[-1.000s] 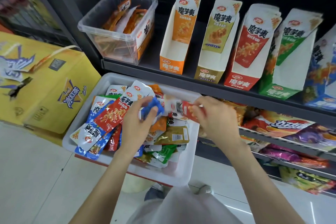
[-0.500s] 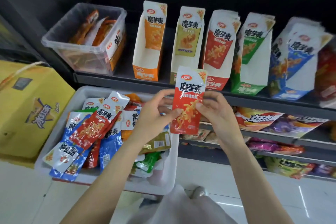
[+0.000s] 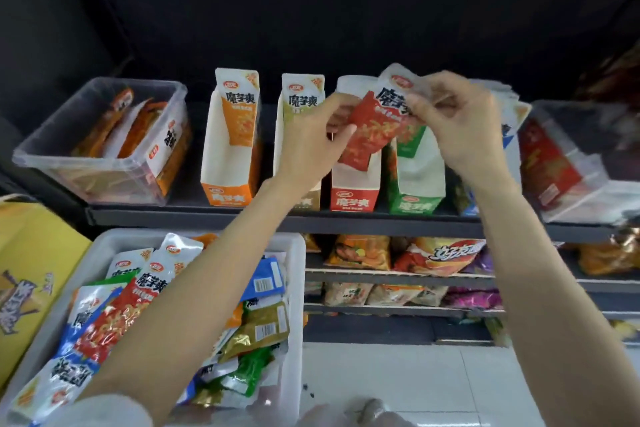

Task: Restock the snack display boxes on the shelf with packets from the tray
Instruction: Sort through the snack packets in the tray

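Both hands, left hand [image 3: 313, 142] and right hand [image 3: 453, 121], are pinching one red packet [image 3: 372, 130] over the red display box [image 3: 353, 191] (third of seemingly five). Two clear bins [image 3: 104, 139] are flanking the row.

A: What words can you read?

B: The red packet [image 3: 372, 130] held up by the two hands says 魔芋爽 in big black letters.

A: Where else?

B: The same 魔芋爽 is on the orange box [image 3: 230, 152], the yellow-green box [image 3: 300, 104], the red box [image 3: 354, 199] and the green box [image 3: 415, 199] on the shelf [image 3: 194, 217].

A: And down in the tray [image 3: 294, 274]?

B: A red packet in the tray [image 3: 152, 286] says 魔芋爽 too. The chip bag [image 3: 446, 255] below the shelf has big letters, but they are too blurry to read.
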Tool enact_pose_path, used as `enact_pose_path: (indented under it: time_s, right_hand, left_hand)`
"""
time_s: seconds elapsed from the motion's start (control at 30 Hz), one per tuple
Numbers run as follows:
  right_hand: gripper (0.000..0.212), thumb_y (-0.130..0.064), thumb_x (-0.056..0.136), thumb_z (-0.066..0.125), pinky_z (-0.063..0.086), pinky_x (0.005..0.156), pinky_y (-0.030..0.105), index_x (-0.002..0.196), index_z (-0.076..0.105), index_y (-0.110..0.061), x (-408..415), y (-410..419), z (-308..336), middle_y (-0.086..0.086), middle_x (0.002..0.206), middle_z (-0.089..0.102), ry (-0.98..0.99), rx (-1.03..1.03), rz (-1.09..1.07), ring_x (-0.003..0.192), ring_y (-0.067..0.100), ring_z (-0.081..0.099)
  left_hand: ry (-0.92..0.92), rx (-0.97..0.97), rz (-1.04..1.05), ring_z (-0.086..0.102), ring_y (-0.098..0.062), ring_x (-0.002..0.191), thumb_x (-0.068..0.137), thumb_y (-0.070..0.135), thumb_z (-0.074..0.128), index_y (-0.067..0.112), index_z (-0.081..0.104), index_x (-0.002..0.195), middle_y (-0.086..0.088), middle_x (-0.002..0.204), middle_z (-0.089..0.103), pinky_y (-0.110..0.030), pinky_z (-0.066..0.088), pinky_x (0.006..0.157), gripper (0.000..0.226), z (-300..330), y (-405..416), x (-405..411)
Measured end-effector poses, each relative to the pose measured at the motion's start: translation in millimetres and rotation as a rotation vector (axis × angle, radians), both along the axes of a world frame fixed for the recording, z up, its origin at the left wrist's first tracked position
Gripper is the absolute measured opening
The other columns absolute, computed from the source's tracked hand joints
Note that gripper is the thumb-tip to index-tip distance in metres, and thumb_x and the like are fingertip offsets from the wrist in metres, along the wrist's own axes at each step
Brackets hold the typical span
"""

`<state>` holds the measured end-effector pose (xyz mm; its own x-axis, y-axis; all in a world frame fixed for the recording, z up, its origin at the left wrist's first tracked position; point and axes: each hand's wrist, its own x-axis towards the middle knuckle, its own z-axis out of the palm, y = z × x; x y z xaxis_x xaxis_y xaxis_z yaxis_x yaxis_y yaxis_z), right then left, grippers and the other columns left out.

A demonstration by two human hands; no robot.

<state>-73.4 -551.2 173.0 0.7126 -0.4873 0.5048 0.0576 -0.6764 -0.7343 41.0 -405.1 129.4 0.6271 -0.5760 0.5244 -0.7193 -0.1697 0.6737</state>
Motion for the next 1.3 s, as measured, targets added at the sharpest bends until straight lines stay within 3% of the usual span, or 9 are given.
enact_pose_path:
  time_s: [0.13,0.3,0.47,0.57,0.67,0.77,0.97,1.1,1.3]
  right_hand:
    - [0.013,-0.024,0.091,0.061,0.049,0.071,0.022,0.098,0.068,-0.015,31,-10,-6,-0.009,0.086,0.066,-0.021,-0.147,-0.122,0.077,0.009,0.061]
    - [0.019,-0.023,0.091,0.061,0.026,0.063,0.018,0.102,0.069,-0.009,70,-12,-28,0.008,0.107,0.06,0.194,-0.38,-0.172,0.082,0.015,0.053]
    - [0.026,-0.022,0.087,0.064,0.043,0.065,0.03,0.11,0.063,-0.01,86,-17,-51,0.011,0.119,0.048,0.313,-0.465,-0.288,0.106,0.026,0.05]
    - [0.028,-0.012,0.082,0.068,0.049,0.068,0.031,0.108,0.058,-0.01,86,-17,-60,0.013,0.119,0.047,0.209,-0.428,-0.293,0.105,0.027,0.052]
    - [0.031,-0.007,0.081,0.065,0.046,0.079,0.027,0.111,0.058,-0.009,70,-8,-66,0.014,0.117,0.05,0.021,-0.395,-0.257,0.106,0.024,0.052]
    - [0.025,-0.01,0.084,0.062,0.049,0.083,0.035,0.108,0.059,-0.009,41,18,-71,0.008,0.107,0.058,-0.075,-0.357,-0.172,0.098,0.021,0.056]
    - [0.014,-0.021,0.088,0.063,0.054,0.067,0.026,0.101,0.065,-0.015,-12,97,-86,-0.007,0.082,0.068,0.071,-0.166,0.136,0.073,0.006,0.063]
    - [0.014,-0.022,0.087,0.064,0.055,0.072,0.034,0.101,0.066,-0.018,-9,138,-117,-0.005,0.092,0.068,0.343,-0.273,0.353,0.082,0.012,0.063]
    - [0.041,-0.025,0.089,0.061,0.039,0.097,0.031,0.129,0.053,-0.024,23,181,-169,-0.003,0.131,0.055,0.738,-0.501,0.579,0.122,0.019,0.049]
  left_hand:
    - [-0.167,0.17,0.259,0.051,-0.017,0.119,0.082,0.035,0.068,0.02,0.054,0.128,-0.001,0.126,0.059,-0.032,0.042,0.097,0.051,-21,-9,29]
    - [-0.237,0.362,0.272,0.045,-0.026,0.123,0.08,0.039,0.069,0.018,0.055,0.129,-0.006,0.13,0.055,-0.038,0.039,0.099,0.054,-45,3,33]
    - [-0.276,0.397,0.242,0.041,-0.025,0.126,0.083,0.038,0.067,0.018,0.055,0.129,-0.005,0.133,0.053,-0.036,0.036,0.103,0.052,-48,4,34]
    - [-0.272,0.402,0.226,0.041,-0.025,0.126,0.083,0.038,0.067,0.018,0.054,0.129,-0.005,0.133,0.052,-0.037,0.037,0.104,0.051,-47,5,34]
    - [-0.287,0.292,0.22,0.047,-0.024,0.121,0.084,0.036,0.065,0.016,0.059,0.123,-0.005,0.127,0.058,-0.036,0.042,0.1,0.044,-44,9,29]
    - [-0.271,0.05,0.218,0.056,-0.015,0.106,0.087,0.037,0.057,0.014,0.065,0.111,-0.001,0.111,0.066,-0.025,0.044,0.088,0.034,-40,24,11]
    - [-0.186,-0.183,0.209,0.061,-0.009,0.082,0.091,0.02,0.054,0.007,0.068,0.099,0.006,0.091,0.064,-0.022,0.049,0.074,0.021,-56,95,-33]
    - [-0.09,0.158,0.287,0.061,-0.01,0.084,0.088,0.03,0.052,0.018,0.067,0.102,0.009,0.093,0.066,-0.026,0.049,0.075,0.024,-93,158,-43]
    - [-0.114,0.64,0.333,0.062,-0.024,0.084,0.075,0.038,0.051,0.018,0.067,0.101,0.001,0.091,0.068,-0.03,0.048,0.071,0.036,-140,222,-53]
